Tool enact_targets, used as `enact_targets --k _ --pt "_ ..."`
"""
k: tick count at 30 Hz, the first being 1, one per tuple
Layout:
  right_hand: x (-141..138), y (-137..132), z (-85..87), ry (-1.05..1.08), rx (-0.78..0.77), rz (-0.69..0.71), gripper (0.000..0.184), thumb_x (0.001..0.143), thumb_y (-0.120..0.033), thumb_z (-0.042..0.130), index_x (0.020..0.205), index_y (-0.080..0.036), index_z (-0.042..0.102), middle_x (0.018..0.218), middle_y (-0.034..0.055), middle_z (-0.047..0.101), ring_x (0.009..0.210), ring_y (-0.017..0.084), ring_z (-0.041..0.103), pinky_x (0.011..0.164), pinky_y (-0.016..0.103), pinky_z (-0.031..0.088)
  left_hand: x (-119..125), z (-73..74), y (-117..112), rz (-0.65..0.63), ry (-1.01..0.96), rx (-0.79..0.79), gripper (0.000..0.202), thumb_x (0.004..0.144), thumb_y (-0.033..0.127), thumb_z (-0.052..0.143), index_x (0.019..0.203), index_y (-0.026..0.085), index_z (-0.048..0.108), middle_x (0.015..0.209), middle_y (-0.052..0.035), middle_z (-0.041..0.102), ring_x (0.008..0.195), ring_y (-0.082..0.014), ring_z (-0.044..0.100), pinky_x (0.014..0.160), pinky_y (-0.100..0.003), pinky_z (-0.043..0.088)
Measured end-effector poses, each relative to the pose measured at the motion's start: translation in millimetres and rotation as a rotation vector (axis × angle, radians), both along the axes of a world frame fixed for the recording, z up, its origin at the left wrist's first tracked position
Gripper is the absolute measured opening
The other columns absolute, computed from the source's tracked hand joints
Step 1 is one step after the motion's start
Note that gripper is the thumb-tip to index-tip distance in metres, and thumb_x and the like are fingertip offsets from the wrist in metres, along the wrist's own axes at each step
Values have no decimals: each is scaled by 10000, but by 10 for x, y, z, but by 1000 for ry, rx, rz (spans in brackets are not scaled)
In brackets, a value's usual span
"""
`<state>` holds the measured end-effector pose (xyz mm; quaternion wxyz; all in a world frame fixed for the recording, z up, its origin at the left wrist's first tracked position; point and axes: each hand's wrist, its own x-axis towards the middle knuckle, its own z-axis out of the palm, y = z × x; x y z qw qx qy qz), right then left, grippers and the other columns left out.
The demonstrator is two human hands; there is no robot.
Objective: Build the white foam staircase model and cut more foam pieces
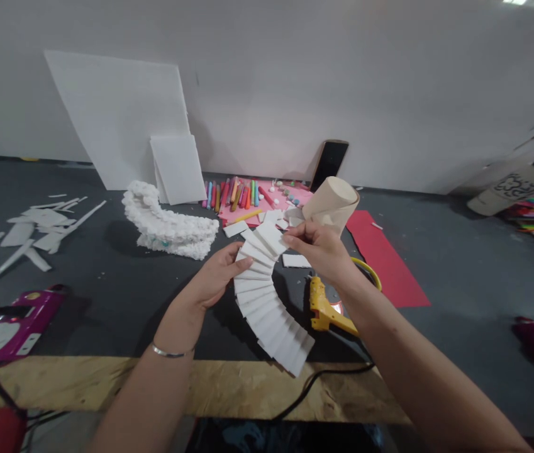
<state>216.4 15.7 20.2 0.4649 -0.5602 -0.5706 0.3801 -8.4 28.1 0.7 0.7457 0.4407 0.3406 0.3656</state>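
Observation:
A curved fan of overlapping white foam board strips (260, 301) hangs over the dark tabletop towards its front edge. My left hand (219, 272) grips its left side, thumb on top. With thumb and fingers pinched, my right hand (318, 245) holds a white strip (270, 236) at the fan's upper end. Below my right hand lies a yellow hot glue gun (323, 306). A loose white piece (295, 260) rests between the gun and the fan. Left of my hands sits a curved form covered in white fluffy bits (167, 223).
White boards (120, 113) lean on the wall. White scraps (40, 226) lie left, above a purple power strip (19, 324). Markers (233, 194), a beige roll (330, 201) and a phone (329, 163) are behind. Red paper (389, 264) lies right. A black cord (314, 380) crosses the wooden edge.

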Motion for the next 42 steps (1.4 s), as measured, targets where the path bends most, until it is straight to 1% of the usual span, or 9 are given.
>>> enact_targets --k 8,16,22,25,32,37,42 --pt "-9 -19 6 -5 -13 -11 207 786 -396 698 796 -198 636 798 24 687 727 154 598 689 299 461 2 22 -3 2 -1 0 397 706 266 812 1041 144 635 983 -67 724 912 -201 659 843 -324 495" --pt "4 4 -52 -11 19 -17 221 786 -412 690 798 -197 640 787 21 682 706 152 587 663 294 451 1 10 -1 5 -1 -2 406 705 269 814 1041 138 629 982 -68 724 908 -197 658 838 -316 493" --pt "-5 -2 -40 -8 24 -29 224 786 -414 693 792 -197 639 758 12 669 676 139 570 640 285 437 5 27 -2 7 6 -15 406 692 276 822 1023 139 630 982 -71 721 920 -203 651 837 -319 488" --pt "-10 -3 -29 -4 21 -24 232 780 -418 696 787 -194 636 755 13 672 680 141 578 638 285 443 5 22 2 12 5 -15 404 689 271 822 1018 137 630 981 -72 718 901 -199 652 834 -322 488" --pt "-3 11 -49 4 13 -35 243 768 -432 705 785 -198 642 751 17 677 683 148 589 642 290 465 -2 9 6 3 0 12 396 697 282 818 1017 142 633 1001 -72 715 943 -215 649 846 -326 478" --pt "5 6 -71 -12 10 -55 228 770 -421 709 791 -200 655 763 20 684 688 148 588 642 291 461 5 20 6 16 -1 9 379 695 275 816 1002 143 639 979 -65 718 925 -209 653 846 -324 477" --pt "-10 -6 -52 -2 -7 -56 226 770 -413 703 792 -194 652 761 22 674 685 147 578 646 294 457 8 6 12 6 -4 1 387 700 277 815 1020 149 639 982 -66 722 921 -215 657 839 -329 482"
